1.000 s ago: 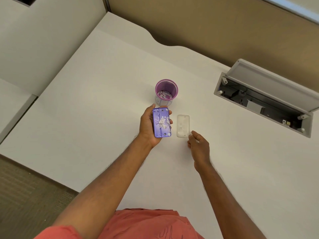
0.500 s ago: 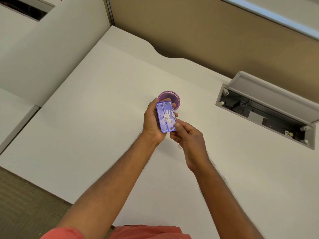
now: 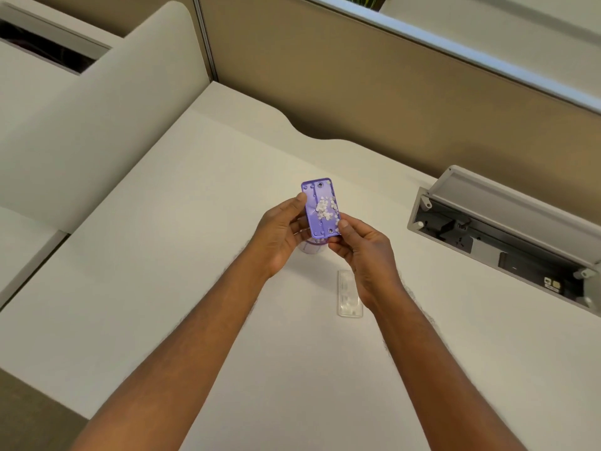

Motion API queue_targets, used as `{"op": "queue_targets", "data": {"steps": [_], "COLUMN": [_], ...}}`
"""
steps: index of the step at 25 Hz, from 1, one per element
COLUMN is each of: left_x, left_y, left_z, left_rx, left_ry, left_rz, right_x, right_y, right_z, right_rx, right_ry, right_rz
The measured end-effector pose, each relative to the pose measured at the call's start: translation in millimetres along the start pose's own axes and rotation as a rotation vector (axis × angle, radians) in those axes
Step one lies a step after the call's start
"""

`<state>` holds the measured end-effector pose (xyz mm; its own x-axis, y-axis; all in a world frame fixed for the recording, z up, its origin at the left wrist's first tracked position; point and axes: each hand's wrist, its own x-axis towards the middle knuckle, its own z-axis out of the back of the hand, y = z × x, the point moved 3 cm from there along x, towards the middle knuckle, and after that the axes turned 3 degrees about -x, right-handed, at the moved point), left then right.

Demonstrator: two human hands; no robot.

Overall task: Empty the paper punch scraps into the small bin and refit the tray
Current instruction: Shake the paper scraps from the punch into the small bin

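Note:
A purple paper punch (image 3: 320,208) is held upside down above the desk, its open underside facing me with white paper scraps (image 3: 325,208) lying in it. My left hand (image 3: 279,232) grips its left edge, thumb on top. My right hand (image 3: 361,247) pinches its lower right corner. The small purple bin (image 3: 311,247) stands on the desk just beneath the punch and hands, and only a sliver of its wall shows. The clear plastic tray (image 3: 349,296) lies flat on the desk below my right wrist, apart from the punch.
The white desk (image 3: 195,288) runs to partition walls at the back and left. An open cable hatch (image 3: 507,242) with its lid raised is sunk into the desk at the right. The desk's front edge drops to carpet at lower left.
My right hand left the desk beside the tray and took hold of the punch's lower corner. Both hands have brought the punch over the bin, which is now mostly hidden.

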<state>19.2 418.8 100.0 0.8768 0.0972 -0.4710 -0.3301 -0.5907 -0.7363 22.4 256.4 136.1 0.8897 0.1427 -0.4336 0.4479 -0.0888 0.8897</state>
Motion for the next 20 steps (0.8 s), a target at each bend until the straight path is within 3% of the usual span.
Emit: {"op": "queue_targets", "data": {"steps": [8, 11, 16, 20], "left_x": [35, 42, 45, 45], "left_y": [-26, -26, -25, -24], "left_z": [11, 15, 19, 20], "left_rx": [0.102, 0.150, 0.219, 0.250], "left_ry": [0.012, -0.016, -0.014, -0.006], "left_rz": [-0.051, -0.072, -0.107, -0.116], "right_x": [39, 42, 41, 44], "right_y": [9, 11, 20, 16], "right_z": [-8, -8, -21, -30], "right_rx": [-0.317, -0.608, -1.041, -1.253], "right_ry": [-0.004, -0.078, -0.029, 0.023], "right_rz": [0.153, 0.328, 0.652, 0.743]}}
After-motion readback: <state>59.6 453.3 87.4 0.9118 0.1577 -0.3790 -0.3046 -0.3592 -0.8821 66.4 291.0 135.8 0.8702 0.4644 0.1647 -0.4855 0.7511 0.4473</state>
